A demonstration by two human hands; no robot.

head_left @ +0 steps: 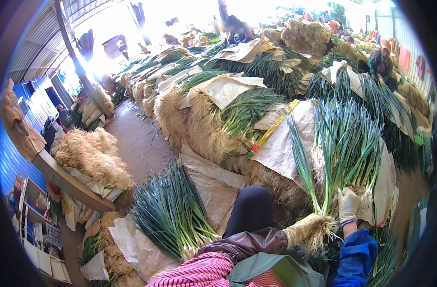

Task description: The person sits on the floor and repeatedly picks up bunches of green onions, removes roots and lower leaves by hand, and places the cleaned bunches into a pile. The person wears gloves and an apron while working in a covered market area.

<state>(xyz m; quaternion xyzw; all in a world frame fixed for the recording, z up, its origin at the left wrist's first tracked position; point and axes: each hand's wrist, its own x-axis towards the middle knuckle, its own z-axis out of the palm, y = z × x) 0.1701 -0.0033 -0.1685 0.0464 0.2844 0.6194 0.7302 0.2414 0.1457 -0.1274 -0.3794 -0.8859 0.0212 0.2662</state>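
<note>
My left hand [307, 228], in a pale work glove, is closed round the root end of a few green onions [327, 191]. Their long leaves point away from me, and shaggy roots hang out beside the glove. My right hand [348, 205], also gloved and below a blue sleeve, is closed on white stalks at the base of the larger green onion bunch [350, 143]. That bunch lies on pale sacking [295, 143] over the heap. Its fingertips are partly hidden among the stalks.
A yellow measuring stick [274, 128] with coloured ends lies left of the bunch. Another large green onion bunch [173, 210] rests beside my knee. Root-covered heaps [190, 122] stretch back. A wet walkway [137, 131] runs left, past a slanting beam [70, 184]. A co-worker [381, 64] sits far right.
</note>
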